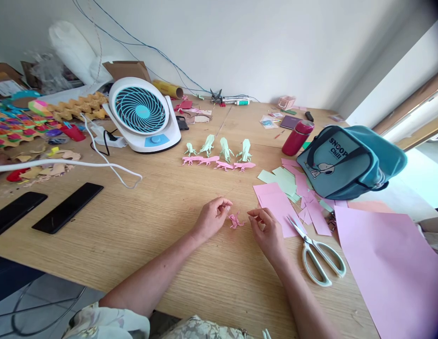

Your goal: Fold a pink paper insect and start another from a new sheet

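Observation:
A small folded pink paper figure with thin limbs lies on the wooden table between my hands. Just left of it, my left hand is loosely curled, its fingertips very near the figure; contact is hard to tell. My right hand is to the right, fingers bent and thumb slightly apart from them, with nothing visible in it. Further back stand several green folded paper figures in a row, with several pink folded paper figures lined up in front.
White-handled scissors rest right of my right hand, their tips over pink paper sheets. A large pink sheet, a teal bag and a red bottle are at right. At left are a white fan, a phone and a cable.

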`<state>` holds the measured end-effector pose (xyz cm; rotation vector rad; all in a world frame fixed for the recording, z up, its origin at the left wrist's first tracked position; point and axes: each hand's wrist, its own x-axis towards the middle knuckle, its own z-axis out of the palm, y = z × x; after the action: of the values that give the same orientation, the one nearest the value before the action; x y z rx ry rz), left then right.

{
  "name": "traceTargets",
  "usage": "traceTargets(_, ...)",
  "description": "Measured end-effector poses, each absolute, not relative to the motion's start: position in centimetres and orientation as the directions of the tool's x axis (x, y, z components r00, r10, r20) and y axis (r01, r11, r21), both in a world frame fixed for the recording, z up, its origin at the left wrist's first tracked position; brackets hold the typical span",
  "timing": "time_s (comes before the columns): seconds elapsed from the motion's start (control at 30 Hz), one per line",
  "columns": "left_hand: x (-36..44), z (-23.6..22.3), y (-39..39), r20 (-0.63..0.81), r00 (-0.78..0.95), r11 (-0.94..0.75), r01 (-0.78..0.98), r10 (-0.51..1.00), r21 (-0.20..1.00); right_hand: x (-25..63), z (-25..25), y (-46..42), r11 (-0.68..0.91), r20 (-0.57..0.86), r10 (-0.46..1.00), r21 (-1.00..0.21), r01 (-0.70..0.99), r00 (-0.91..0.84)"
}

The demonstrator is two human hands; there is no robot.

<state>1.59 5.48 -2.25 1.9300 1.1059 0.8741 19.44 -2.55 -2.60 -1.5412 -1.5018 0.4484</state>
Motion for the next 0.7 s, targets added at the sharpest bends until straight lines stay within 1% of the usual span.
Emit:
traceTargets(0.07,1.48,-1.97,5.53,0.173,0.468,-0.396,0.434,0.866,0.809,19.53,-2.62,-2.54,0.14,0.32,0.925,-0.789,0.598,0.206)
traceTargets(0.13,1.44,-1.78,5.5,0.111,0.525,-0.388,0.454,0.844,0.802,19.58,-2.61,-2.54,0.123,0.309,0.926,-0.792,0.597,0.219)
traceTargets(0.23,1.47,-1.77,5.38,0.047,0.543,-0.354,0.477,0.839,0.805,19.59,-2.59,-2.56,0.103,0.288,0.93,-0.801,0.59,0.229)
traceTargets(0.43,1.53,-1.69,5.25,0.066,0.535,-0.398,0.535,0.842,0.745,19.57,-2.77,-2.52,0.09,0.262,0.939,-0.812,0.577,0.221)
traceTargets(0.53,1.57,-1.54,5.14,0.072,0.559,-0.435,0.553,0.826,0.71,19.59,-2.87,-2.5,0.076,0.254,0.94,-0.804,0.589,0.226)
traceTargets(0.7,1.64,-1.69,5.08,0.063,0.567,-0.44,0.559,0.821,0.703,19.72,-3.23,-2.48,0.061,0.238,0.947,-0.791,0.609,0.214)
